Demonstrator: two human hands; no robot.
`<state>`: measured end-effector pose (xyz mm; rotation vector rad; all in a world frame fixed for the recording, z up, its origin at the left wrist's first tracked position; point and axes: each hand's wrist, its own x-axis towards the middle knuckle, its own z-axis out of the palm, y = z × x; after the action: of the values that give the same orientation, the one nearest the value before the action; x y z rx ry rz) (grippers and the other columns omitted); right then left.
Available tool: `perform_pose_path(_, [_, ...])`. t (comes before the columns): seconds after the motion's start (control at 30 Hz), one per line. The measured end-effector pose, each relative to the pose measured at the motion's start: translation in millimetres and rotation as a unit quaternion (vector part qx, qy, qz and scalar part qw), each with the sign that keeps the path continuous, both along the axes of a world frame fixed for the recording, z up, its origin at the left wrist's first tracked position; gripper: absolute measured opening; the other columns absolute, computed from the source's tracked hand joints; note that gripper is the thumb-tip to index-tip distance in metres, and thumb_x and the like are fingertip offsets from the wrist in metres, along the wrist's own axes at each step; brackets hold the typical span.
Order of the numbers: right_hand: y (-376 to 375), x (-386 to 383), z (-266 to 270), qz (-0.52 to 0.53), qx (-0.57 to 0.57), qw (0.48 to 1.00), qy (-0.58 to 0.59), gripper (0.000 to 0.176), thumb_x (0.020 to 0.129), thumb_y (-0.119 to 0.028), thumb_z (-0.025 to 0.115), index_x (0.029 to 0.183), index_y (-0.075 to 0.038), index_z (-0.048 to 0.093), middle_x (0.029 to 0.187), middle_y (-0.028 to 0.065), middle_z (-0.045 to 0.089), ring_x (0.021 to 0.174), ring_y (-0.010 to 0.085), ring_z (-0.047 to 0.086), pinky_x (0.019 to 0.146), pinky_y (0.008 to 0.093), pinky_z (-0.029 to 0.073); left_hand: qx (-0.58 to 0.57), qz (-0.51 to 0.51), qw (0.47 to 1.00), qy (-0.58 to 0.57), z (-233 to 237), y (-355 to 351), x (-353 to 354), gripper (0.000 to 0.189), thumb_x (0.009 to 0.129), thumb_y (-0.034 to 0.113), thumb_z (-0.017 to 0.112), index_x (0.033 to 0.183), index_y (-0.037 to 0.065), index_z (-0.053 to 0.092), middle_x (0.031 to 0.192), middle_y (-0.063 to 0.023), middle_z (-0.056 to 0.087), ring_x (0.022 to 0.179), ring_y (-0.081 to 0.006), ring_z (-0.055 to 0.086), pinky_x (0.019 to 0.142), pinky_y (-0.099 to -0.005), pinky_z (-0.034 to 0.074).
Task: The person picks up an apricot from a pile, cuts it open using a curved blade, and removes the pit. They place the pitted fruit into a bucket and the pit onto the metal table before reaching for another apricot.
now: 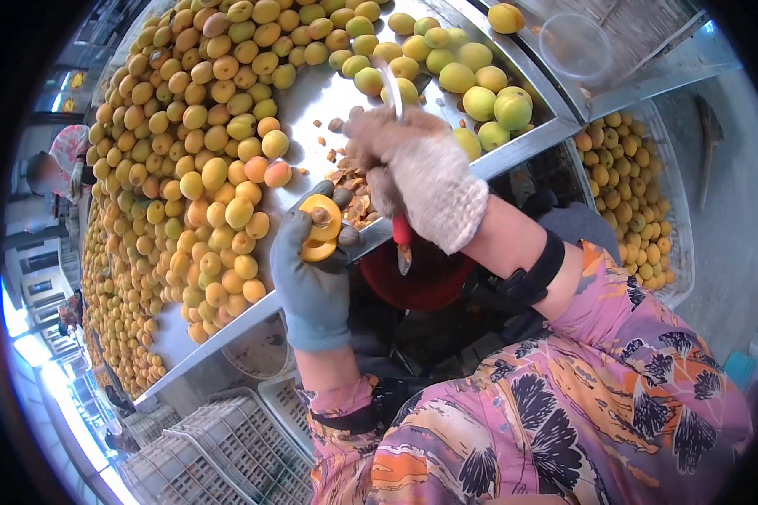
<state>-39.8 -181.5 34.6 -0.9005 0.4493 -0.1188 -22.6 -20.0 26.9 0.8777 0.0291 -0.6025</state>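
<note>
fruit (331, 220) split open, pit (318, 215) showing, sits near the edge of the metal table (305, 118) — pinched in the gray-gloved fingers of the left hand (301, 273); the right hand (413, 160), in a pale stained glove, is curled round a red-handled tool (402, 229) — brown scraps (360, 204) lie between both hands, beside a big heap of whole yellow fruit (202, 126)

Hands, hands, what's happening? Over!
Left hand: holding split fruit, pit showing. Right hand: gripping red-handled tool. Brown scraps close by; nothing seems in the way.
</note>
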Motion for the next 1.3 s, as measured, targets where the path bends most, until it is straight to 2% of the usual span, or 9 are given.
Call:
perform_pose_path(0.07, [-4,0,4,-0.077,0.076,0.988,-0.112,0.025,0.093,-0.024,0.061,0.087,0.000,0.060,0.064,0.0012,0.058,0.044,0.0085,0.050,0.039,0.0229,0.040,0.122,0.067,0.990,-0.026,0,-7,-5,0.045,0.092,0.020,0.047,0.126,-0.009,0.049,0.103,-0.0179,0.061,0.079,-0.0176,0.059,0.067,-0.0263,0.049])
perform_pose_path(0.23, [-20,-6,23,-0.106,0.124,0.976,-0.142,0.035,0.099,-0.037,0.053,0.102,-0.002,0.057,0.056,0.0017,0.047,0.042,0.0134,0.043,0.041,0.0292,0.040,0.094,-0.019,0.994,-0.053,7,-17,-13,0.047,0.093,0.023,0.041,0.127,-0.008,0.050,0.102,-0.0156,0.061,0.076,-0.0156,0.057,0.065,-0.0238,0.047])
perform_pose_path(0.47, [-30,-8,39,-0.169,0.042,0.969,-0.173,0.032,0.099,-0.031,0.053,0.099,0.000,0.058,0.051,0.0030,0.048,0.040,0.0142,0.047,0.040,0.0278,0.041,0.168,-0.069,0.981,-0.065,1,-29,-25,0.042,0.099,0.028,0.039,0.128,0.000,0.051,0.098,-0.0124,0.060,0.079,-0.0185,0.056,0.061,-0.0283,0.048])
perform_pose_path(0.63, [-29,-9,36,-0.200,0.047,0.945,-0.253,0.017,0.097,-0.021,0.060,0.091,-0.005,0.063,0.077,-0.0013,0.063,0.063,0.0024,0.055,0.055,0.0158,0.045,0.102,-0.015,0.994,-0.037,0,-39,-31,0.037,0.099,0.021,0.036,0.117,-0.005,0.055,0.107,-0.0140,0.061,0.084,-0.0193,0.062,0.066,-0.0282,0.051])
perform_pose_path(0.87, [-28,3,34,-0.248,-0.049,0.912,-0.324,0.019,0.097,-0.021,0.060,0.093,-0.003,0.062,0.077,-0.0005,0.064,0.067,0.0036,0.058,0.058,0.0177,0.048,0.178,-0.001,0.972,-0.153,-1,-46,-37,0.030,0.098,0.015,0.037,0.109,-0.008,0.053,0.119,-0.0180,0.054,0.098,-0.0241,0.062,0.065,-0.0292,0.057])
perform_pose_path(0.93, [-31,-1,32,-0.209,-0.038,0.929,-0.303,0.019,0.097,-0.020,0.060,0.092,-0.002,0.062,0.078,0.0004,0.065,0.071,0.0035,0.059,0.060,0.0184,0.049,0.270,-0.003,0.904,-0.332,-1,-49,-40,0.029,0.099,0.015,0.036,0.109,-0.007,0.052,0.118,-0.0179,0.055,0.097,-0.0236,0.062,0.066,-0.0290,0.057])
perform_pose_path(1.07, [-28,-16,40,-0.177,0.019,0.948,-0.264,0.018,0.097,-0.018,0.059,0.091,-0.002,0.061,0.079,0.0013,0.065,0.073,0.0039,0.060,0.062,0.0195,0.050,0.315,0.014,0.864,-0.394,-12,-44,-35,0.025,0.098,0.012,0.038,0.106,-0.006,0.053,0.113,-0.0185,0.058,0.094,-0.0246,0.062,0.066,-0.0311,0.055])
perform_pose_path(1.13, [-23,-16,39,-0.170,-0.008,0.936,-0.308,0.017,0.097,-0.016,0.058,0.090,-0.001,0.061,0.080,0.0018,0.066,0.075,0.0049,0.061,0.064,0.0201,0.050,0.422,0.060,0.606,-0.672,-24,-38,-26,0.020,0.096,0.007,0.042,0.105,-0.007,0.054,0.106,-0.0183,0.061,0.090,-0.0243,0.062,0.066,-0.0326,0.053])
perform_pose_path(1.3, [-20,-13,37,-0.161,0.002,0.928,-0.336,0.014,0.097,-0.014,0.056,0.095,-0.001,0.061,0.081,0.0027,0.066,0.076,0.0070,0.062,0.066,0.0204,0.051,0.424,0.051,0.655,-0.623,-22,-38,-29,0.013,0.092,-0.002,0.046,0.099,-0.007,0.055,0.100,-0.0187,0.063,0.083,-0.0248,0.063,0.068,-0.0344,0.052])
